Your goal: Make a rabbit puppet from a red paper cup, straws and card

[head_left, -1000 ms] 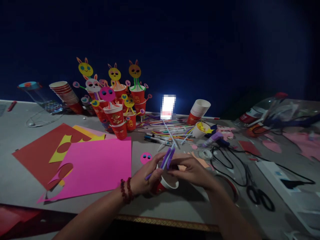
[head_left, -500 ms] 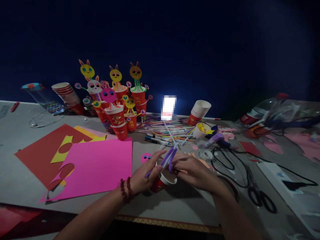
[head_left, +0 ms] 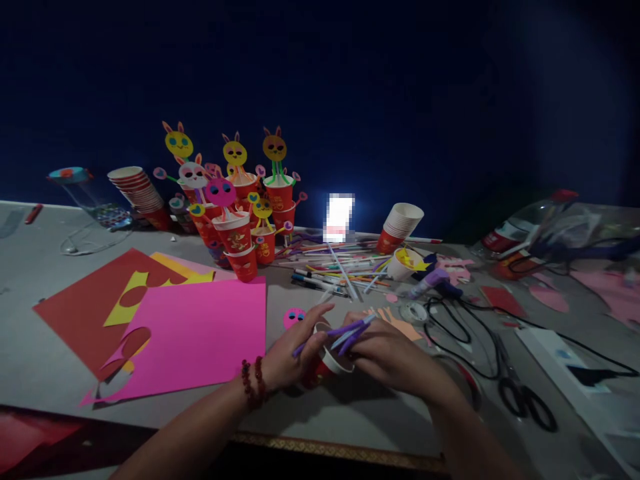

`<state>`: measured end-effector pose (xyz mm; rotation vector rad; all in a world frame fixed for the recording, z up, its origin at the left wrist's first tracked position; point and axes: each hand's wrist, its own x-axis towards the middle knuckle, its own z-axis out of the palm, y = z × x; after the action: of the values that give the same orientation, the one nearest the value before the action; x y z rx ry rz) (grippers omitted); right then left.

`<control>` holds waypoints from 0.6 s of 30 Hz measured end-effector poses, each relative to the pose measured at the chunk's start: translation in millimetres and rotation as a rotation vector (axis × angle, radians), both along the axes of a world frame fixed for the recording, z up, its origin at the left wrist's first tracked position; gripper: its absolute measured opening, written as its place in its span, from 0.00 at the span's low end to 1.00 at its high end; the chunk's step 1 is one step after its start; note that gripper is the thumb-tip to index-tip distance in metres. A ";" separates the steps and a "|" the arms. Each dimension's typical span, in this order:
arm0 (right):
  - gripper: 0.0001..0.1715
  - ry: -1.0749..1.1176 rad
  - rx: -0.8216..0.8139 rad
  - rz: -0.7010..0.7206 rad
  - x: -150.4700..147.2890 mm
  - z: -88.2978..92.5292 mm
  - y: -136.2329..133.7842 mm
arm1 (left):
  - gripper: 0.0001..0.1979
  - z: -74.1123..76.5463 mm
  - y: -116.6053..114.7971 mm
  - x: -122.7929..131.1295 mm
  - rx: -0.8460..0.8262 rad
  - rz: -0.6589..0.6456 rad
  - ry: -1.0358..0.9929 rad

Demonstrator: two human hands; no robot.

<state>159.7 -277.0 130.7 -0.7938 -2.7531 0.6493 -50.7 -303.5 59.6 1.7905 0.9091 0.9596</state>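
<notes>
A red paper cup [head_left: 334, 364] with a white rim is tilted between my hands above the table. My left hand [head_left: 295, 347], with dark red beads at the wrist, is closed around the cup's left side, its thumb by the rim and the end of a purple stem. Purple and pale pipe cleaners [head_left: 356, 329] stick out across the cup's mouth. On the right side, my right hand [head_left: 387, 348] has its fingers closed on these stems at the rim; its fingertips are partly hidden. A pink round paper face [head_left: 292, 317] lies just behind my left hand.
Coloured paper sheets [head_left: 210, 333] lie at left. Behind stand finished cup figures with rabbit heads [head_left: 233, 233], loose pens [head_left: 330, 267] and a cup stack [head_left: 400, 227]. To the right are scissors [head_left: 525, 400], a black cable [head_left: 470, 373] and a bottle [head_left: 520, 227].
The pipe cleaners, upright over the cup before, now lean to the right and lie lower. My right hand has turned over them. My left hand keeps its hold on the cup.
</notes>
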 end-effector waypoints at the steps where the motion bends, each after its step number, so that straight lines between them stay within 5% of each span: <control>1: 0.11 0.031 -0.005 0.000 0.5 -1.1 1.3 | 0.25 0.0 -0.3 0.5 -0.011 0.007 -0.020; 18: 0.09 0.331 -0.154 -0.026 4.6 -4.1 7.5 | 0.22 0.4 -4.7 5.2 0.067 0.094 -0.111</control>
<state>164.4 -269.5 126.7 -0.6805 -2.4132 0.9069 -45.5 -308.3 60.0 1.7442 0.9070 1.1491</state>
